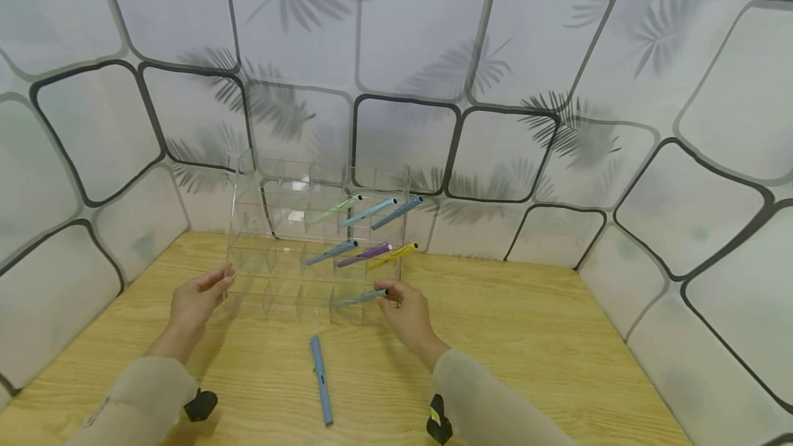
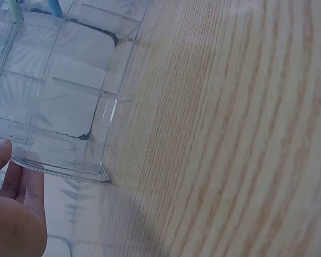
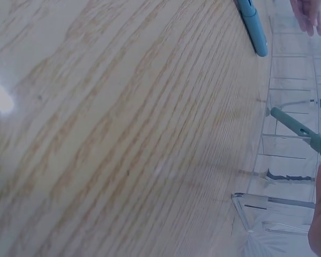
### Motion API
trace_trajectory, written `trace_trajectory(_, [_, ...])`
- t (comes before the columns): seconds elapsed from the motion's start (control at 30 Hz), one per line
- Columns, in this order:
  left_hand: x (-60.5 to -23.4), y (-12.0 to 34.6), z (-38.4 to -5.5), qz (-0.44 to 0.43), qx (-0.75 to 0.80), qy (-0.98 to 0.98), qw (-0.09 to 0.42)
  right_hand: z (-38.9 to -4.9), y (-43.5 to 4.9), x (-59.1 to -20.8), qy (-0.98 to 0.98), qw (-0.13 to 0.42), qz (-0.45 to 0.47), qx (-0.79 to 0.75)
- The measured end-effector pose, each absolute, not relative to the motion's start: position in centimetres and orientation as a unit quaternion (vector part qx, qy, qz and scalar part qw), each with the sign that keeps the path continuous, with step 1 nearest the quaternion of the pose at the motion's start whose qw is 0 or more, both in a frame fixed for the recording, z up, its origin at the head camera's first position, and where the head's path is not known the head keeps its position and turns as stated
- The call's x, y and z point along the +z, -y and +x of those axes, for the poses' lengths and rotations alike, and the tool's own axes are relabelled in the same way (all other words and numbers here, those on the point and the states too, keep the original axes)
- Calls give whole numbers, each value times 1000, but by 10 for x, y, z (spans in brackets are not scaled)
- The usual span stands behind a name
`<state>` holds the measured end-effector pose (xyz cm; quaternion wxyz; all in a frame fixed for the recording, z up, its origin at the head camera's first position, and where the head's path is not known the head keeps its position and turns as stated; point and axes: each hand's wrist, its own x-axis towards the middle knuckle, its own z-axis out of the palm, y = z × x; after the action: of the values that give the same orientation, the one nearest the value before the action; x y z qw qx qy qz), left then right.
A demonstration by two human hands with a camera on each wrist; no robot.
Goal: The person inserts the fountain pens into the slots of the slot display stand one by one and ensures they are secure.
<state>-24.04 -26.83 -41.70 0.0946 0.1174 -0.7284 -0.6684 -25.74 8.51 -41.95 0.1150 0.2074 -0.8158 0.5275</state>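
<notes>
A clear plastic pen rack [image 1: 268, 298] with stepped rows of compartments stands on the wooden table. My left hand [image 1: 192, 305] holds the rack's left side edge, thumb on one face and fingers on the other, as the left wrist view shows. At the rack's lower right, my right hand [image 1: 407, 314] pinches a teal-green pen [image 1: 358, 299] near its outer end. This pen lies slanted in the bottom row; in the right wrist view the hand is partly cut off by the frame. A blue pen [image 1: 321, 380] lies on the table in front of the rack.
The row above holds a blue pen [image 1: 332, 252], a purple pen [image 1: 364, 255] and a yellow pen [image 1: 393, 255]. Higher up sit a light green pen [image 1: 334, 208], a light blue pen [image 1: 369, 212] and a darker blue pen [image 1: 398, 213]. Patterned curtain [image 1: 421, 54] surrounds the table.
</notes>
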Motion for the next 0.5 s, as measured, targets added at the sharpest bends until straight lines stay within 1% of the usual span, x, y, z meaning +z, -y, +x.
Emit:
trace_trajectory(0.2, [-419,269,-240,107,-670,728,99,-256,-85,-418,815,107,206,531])
trace_trajectory(0.5, [-418,270,-240,113,-662,735,94,-256,-87,-418,809,90,203,545])
